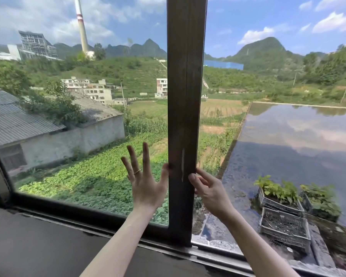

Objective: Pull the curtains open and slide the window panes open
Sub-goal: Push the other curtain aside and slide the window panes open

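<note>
Left hand spread flat on window pane, right hand pinching its dark stile at frame centre — likely rigid, heavyish, glass slippery, so grip the stile edge.

To the right of the dark window stile the opening stood clear to the outside air, with passage over the sill track, whereas the glass pane left of it barred any reach outward, and plant crates sat below the gap.
</note>
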The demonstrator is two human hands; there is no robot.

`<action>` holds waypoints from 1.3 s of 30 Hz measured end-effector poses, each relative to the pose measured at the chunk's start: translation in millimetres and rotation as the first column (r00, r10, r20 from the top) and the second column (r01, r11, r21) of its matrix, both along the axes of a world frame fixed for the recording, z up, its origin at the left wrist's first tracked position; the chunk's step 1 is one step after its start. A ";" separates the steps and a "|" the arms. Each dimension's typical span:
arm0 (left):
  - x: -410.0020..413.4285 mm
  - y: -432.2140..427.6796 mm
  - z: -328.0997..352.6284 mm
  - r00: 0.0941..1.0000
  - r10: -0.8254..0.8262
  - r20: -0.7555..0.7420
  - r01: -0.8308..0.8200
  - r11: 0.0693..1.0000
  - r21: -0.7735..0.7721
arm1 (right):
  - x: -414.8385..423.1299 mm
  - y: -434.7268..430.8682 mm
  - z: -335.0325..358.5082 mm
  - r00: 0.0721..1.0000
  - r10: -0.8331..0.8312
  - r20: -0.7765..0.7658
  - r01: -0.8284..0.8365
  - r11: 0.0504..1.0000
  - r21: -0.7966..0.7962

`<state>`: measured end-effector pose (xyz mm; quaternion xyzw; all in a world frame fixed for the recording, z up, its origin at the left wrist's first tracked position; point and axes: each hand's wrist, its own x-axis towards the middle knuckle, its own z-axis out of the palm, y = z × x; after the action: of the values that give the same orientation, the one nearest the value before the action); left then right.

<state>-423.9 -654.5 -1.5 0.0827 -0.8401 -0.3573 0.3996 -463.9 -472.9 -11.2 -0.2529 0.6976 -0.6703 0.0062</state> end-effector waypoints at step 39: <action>37.5 -287.2 18.0 0.915 0.228 0.332 -0.174 0.967 -0.184 | -62.1 -321.6 77.0 0.874 0.450 -0.184 -0.404 0.883 0.240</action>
<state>-386.4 -941.7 16.5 0.2006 -0.9093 -0.2292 0.2835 -525.9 -794.5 65.7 -0.4768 0.6817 -0.5463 0.0971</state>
